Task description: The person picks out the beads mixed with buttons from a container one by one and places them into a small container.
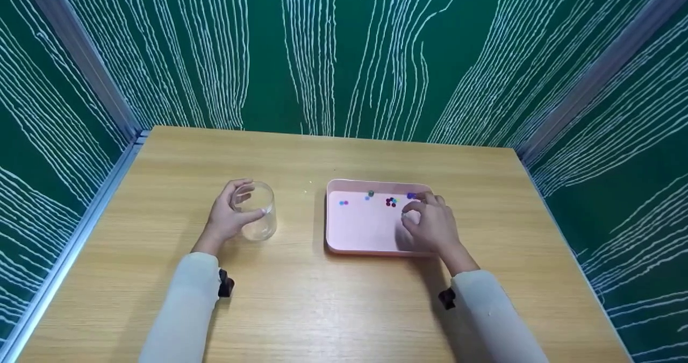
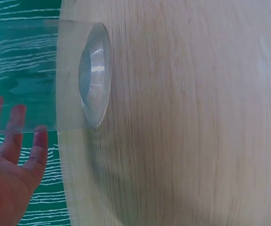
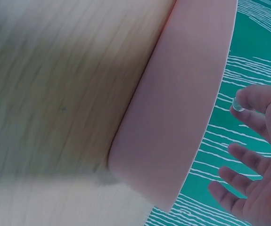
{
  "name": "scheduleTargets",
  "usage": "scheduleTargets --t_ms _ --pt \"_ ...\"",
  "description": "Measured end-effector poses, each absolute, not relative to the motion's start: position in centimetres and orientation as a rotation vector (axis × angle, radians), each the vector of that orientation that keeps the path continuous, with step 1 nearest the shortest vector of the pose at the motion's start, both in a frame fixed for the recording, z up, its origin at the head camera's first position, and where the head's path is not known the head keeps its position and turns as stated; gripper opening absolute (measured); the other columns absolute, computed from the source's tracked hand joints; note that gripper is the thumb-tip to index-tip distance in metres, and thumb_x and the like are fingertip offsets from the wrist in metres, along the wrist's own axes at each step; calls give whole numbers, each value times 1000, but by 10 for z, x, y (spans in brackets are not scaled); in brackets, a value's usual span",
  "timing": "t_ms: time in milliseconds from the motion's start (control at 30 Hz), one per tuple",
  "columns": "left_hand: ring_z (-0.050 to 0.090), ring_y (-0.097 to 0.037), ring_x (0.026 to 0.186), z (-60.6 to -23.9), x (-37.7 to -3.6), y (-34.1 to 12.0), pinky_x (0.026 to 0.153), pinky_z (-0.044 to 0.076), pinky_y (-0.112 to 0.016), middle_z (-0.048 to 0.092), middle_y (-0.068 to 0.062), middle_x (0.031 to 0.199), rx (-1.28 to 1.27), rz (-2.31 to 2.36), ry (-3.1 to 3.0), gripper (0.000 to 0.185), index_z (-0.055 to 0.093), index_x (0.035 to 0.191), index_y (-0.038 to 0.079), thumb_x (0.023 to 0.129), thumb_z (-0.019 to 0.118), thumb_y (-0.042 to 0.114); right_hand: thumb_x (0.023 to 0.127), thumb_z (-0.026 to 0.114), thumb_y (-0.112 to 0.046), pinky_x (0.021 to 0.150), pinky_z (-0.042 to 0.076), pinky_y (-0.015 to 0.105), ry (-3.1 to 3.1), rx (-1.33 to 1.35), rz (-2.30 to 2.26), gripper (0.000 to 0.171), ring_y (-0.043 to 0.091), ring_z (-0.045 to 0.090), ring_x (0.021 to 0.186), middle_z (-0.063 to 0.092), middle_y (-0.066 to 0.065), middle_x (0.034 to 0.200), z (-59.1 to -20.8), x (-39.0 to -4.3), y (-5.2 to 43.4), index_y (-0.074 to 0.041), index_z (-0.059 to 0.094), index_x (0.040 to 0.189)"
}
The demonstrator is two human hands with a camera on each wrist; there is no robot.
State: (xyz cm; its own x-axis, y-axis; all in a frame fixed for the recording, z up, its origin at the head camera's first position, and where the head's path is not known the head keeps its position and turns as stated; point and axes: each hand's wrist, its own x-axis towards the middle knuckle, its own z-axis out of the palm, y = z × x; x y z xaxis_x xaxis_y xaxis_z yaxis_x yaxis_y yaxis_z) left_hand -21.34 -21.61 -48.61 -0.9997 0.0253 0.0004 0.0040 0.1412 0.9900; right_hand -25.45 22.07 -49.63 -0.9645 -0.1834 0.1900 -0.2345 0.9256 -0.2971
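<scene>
A clear cup stands upright on the wooden table, left of centre. My left hand grips it, fingers behind and thumb in front. From the left wrist the cup shows its base, with my fingers seen through its wall. A shallow pink tray lies to the right, with several small coloured beads along its far side. Over the tray's right part, my right hand pinches a small clear bead at the fingertips. The tray's outer wall fills the right wrist view.
Green panels with white streaks wall in the table on the back and both sides, joined by metal corner posts. Bare wood lies in front of the cup and tray.
</scene>
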Motion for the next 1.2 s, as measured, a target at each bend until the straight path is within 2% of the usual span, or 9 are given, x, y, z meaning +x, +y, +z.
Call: scheduleTargets --t_ms 100,300,500,733,1033,1200 --pt "35 -41 137 -486 -214 -217 115 23 -61 43 -15 144 29 2043 2363 76 39 140 10 76 79 8 84 69 -31 101 39 58 -2932 312 510 17 34 46 118 52 8 133 -495 -254 217 -20 73 96" --pt "38 -38 135 -512 -226 -222 114 25 -60 45 -12 142 52 2068 2397 75 41 139 14 75 81 10 83 71 -30 103 39 57 -2926 297 561 15 33 44 123 53 7 131 -494 -255 210 -21 74 94" --pt "34 -30 141 -518 -229 -220 118 18 -57 45 -11 144 88 2125 2392 74 41 139 13 76 79 7 82 72 -30 103 40 56 -2908 316 562 15 31 45 122 55 8 128 -493 -257 205 -21 75 93" --pt "32 -39 140 -518 -229 -219 116 17 -62 44 -17 144 147 2167 2330 71 35 137 6 78 73 -2 81 73 -28 101 42 52 -2867 377 574 14 30 46 120 59 8 122 -491 -256 200 -20 75 93" --pt "36 -34 138 -516 -228 -220 116 21 -60 47 -16 143 116 2106 2348 75 37 142 11 78 75 1 80 75 -29 107 34 49 -2861 374 605 13 28 41 122 59 5 121 -489 -256 189 -23 74 92" --pt "36 -37 138 -517 -231 -221 116 22 -60 47 -20 143 142 2130 2328 77 36 144 7 78 73 -2 81 74 -36 110 26 47 -2867 347 518 12 26 38 125 59 -1 121 -484 -255 181 -29 73 91"
